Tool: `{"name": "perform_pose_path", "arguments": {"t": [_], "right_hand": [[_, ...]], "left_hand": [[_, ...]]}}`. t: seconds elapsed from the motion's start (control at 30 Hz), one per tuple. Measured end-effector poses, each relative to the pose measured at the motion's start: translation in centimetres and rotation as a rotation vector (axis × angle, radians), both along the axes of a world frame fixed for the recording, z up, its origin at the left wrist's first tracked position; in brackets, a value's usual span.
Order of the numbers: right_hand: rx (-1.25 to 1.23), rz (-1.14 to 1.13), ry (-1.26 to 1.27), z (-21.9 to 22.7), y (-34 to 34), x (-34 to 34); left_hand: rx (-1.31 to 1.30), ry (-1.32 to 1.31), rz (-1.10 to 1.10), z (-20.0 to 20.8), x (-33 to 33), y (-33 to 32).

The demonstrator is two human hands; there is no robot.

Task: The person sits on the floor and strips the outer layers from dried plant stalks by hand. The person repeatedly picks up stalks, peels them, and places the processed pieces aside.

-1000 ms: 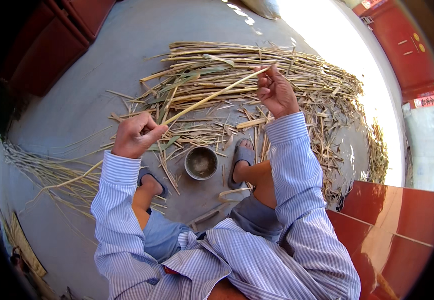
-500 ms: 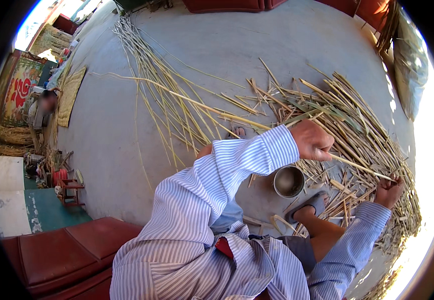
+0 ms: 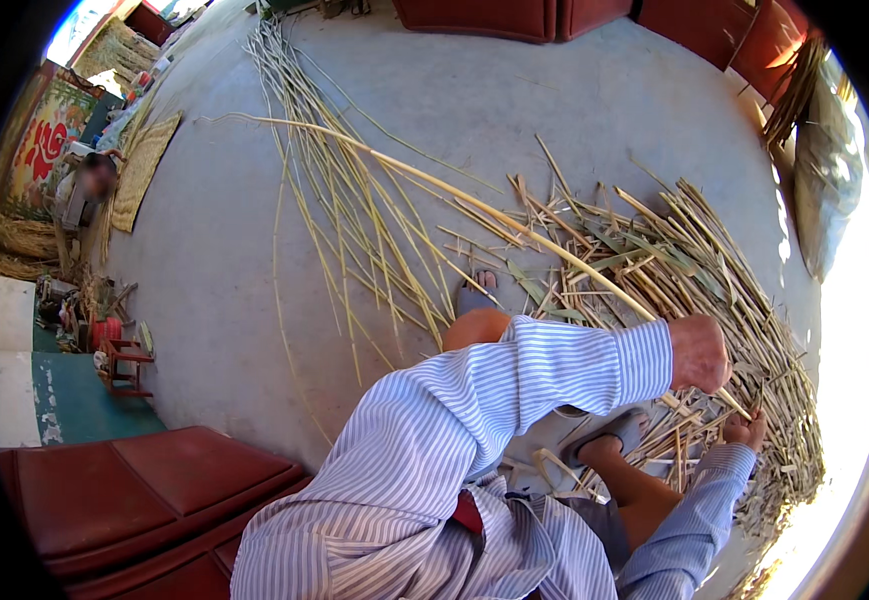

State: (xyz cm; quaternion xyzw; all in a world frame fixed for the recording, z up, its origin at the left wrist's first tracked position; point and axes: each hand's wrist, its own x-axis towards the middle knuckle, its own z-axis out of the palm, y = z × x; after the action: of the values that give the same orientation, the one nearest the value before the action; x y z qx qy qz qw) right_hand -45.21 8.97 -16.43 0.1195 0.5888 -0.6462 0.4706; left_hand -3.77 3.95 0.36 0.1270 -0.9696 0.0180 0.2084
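My left hand (image 3: pixel 699 355) is closed around a long pale reed stalk (image 3: pixel 554 245). From there the stalk stretches far to the upper left, its thin bent tip above the floor or lying on it, I cannot tell which. At its short end, just below and right of my left hand, my right hand (image 3: pixel 745 430) has its fingers pinched on the stalk; whether they also hold a small tool is too small to tell. Under both hands lies a heap of cut reed pieces (image 3: pixel 674 265). A metal bowl (image 3: pixel 571 411) is almost wholly hidden behind my left sleeve.
A loose bundle of long thin stalks (image 3: pixel 344 210) is spread on the grey floor (image 3: pixel 204 280). Dark red seats (image 3: pixel 154 490) stand at lower left and along the far side. Another person (image 3: pixel 94 180) sits at far left by a woven mat (image 3: pixel 146 172). My sandalled feet flank the reed scraps.
My left hand has moved right and down, closer to my right hand, and the long stalk has shifted with it. My left sleeve now covers most of the bowl. The view has turned slightly.
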Motion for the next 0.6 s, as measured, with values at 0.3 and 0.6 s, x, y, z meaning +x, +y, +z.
{"name": "perform_pose_path", "arguments": {"t": [0.3, 0.6], "right_hand": [[-0.064, 0.194, -0.321, 0.5, 3.4, 3.4], [-0.251, 0.166, -0.494, -9.8, 7.9, 15.5]], "left_hand": [[-0.044, -0.077, -0.022, -1.8, -1.7, -0.9], [-0.032, -0.603, 0.443, -8.9, 7.7, -6.9]]}}
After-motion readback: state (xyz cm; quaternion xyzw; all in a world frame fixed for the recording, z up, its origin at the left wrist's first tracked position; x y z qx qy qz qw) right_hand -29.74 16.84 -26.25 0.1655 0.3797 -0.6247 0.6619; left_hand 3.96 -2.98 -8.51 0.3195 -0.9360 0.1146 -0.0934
